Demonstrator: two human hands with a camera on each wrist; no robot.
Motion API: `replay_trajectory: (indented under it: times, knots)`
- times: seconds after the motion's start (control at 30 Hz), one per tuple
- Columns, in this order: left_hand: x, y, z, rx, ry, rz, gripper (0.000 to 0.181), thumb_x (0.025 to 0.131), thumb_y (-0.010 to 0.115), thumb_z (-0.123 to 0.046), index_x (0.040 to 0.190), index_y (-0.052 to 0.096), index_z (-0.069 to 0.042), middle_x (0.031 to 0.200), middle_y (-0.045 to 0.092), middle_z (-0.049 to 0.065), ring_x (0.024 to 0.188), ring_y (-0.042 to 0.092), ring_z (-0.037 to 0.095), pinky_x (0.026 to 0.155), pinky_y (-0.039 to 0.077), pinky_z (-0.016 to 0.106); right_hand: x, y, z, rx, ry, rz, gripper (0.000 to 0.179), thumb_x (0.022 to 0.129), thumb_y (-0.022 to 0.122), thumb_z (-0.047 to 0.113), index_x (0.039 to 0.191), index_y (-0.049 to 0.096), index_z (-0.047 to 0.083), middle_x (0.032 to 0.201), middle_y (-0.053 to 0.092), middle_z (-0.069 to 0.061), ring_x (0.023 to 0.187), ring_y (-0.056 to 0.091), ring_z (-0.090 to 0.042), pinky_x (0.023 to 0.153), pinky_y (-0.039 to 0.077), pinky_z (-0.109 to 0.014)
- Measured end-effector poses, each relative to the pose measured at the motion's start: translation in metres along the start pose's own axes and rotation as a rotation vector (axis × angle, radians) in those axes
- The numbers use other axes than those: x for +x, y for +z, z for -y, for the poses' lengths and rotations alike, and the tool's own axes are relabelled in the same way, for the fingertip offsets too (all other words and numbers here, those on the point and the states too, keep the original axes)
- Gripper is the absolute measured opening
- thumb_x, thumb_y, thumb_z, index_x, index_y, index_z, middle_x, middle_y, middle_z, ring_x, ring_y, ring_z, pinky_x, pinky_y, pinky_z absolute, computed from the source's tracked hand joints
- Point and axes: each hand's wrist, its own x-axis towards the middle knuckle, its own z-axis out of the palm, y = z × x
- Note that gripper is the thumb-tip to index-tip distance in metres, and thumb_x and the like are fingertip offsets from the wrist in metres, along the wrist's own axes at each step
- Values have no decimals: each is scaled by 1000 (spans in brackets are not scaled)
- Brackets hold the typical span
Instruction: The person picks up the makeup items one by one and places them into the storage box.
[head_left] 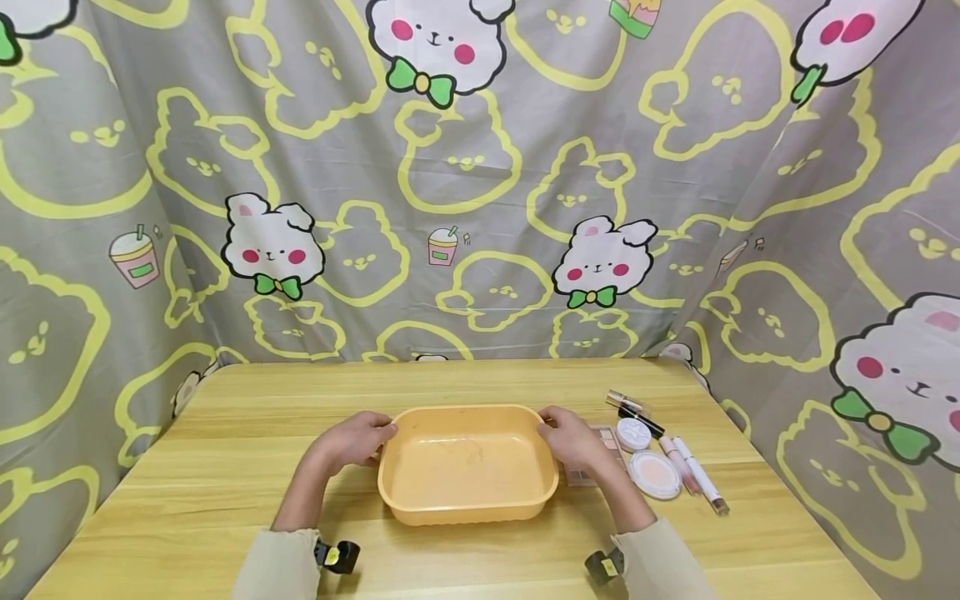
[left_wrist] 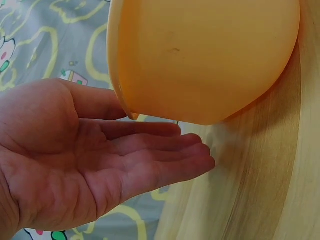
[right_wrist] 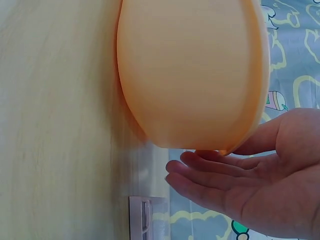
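Observation:
A yellow-orange plastic basin (head_left: 468, 468), rounded-rectangular with a thin rim, sits at the middle of the wooden table with nothing inside. At its left end my left hand (head_left: 358, 438) holds the rim, the thumb on the edge and the other fingers stretched along the outside. My right hand (head_left: 574, 440) pinches the opposite end in a similar way. Both wrist views show the basin's outer wall (left_wrist: 200, 55) close up, with the fingers fairly straight beneath the rim. Partly behind the right wrist lies a makeup palette (head_left: 606, 440).
Right of the basin lie a white round case (head_left: 633, 434), a round compact (head_left: 656, 475) with a pale peach face, a black tube (head_left: 647, 423), a small clear tube (head_left: 627, 402), a pink tube (head_left: 680, 467) and a white pen (head_left: 700, 473). Patterned curtains (head_left: 480, 283) surround the table.

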Motion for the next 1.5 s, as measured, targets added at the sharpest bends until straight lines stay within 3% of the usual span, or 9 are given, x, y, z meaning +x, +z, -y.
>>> replay_trajectory:
  times: [0.23, 0.67, 0.9, 1.23, 1.5]
  knots:
    - [-1, 0, 0, -41, 4, 22, 40, 108, 40, -14, 133, 56, 13, 118, 67, 20, 113, 66, 35, 86, 61, 46, 0, 0, 0, -12, -7, 7, 27, 101, 50, 6, 117, 64, -9, 112, 70, -22, 95, 68, -27, 81, 59, -38]
    - [0, 0, 2, -90, 29, 53, 42, 109, 38, -16, 133, 55, 14, 109, 68, 20, 98, 68, 27, 77, 62, 40, 0, -1, -1, 32, 20, 3, 26, 101, 51, 6, 117, 65, -8, 110, 71, -20, 93, 69, -26, 79, 59, -40]
    - [1, 2, 4, -134, 23, 38, 42, 110, 36, -17, 132, 56, 13, 105, 67, 21, 93, 67, 26, 72, 60, 35, 0, 0, -1, 51, 41, -6, 30, 102, 51, 8, 123, 63, -9, 113, 70, -21, 95, 70, -26, 81, 60, -40]
    - [7, 6, 8, -185, 39, 21, 48, 110, 35, -17, 142, 43, 19, 122, 63, 27, 109, 67, 34, 83, 62, 45, 2, 1, -3, 46, 43, -33, 31, 103, 51, 10, 125, 64, -7, 116, 69, -20, 99, 69, -26, 86, 58, -42]
    - [10, 6, 10, -200, 26, -2, 48, 110, 36, -18, 143, 44, 16, 125, 63, 25, 112, 66, 33, 86, 61, 45, 3, 1, -5, 33, 40, -38, 31, 103, 51, 11, 125, 64, -6, 117, 69, -20, 101, 68, -27, 87, 57, -44]
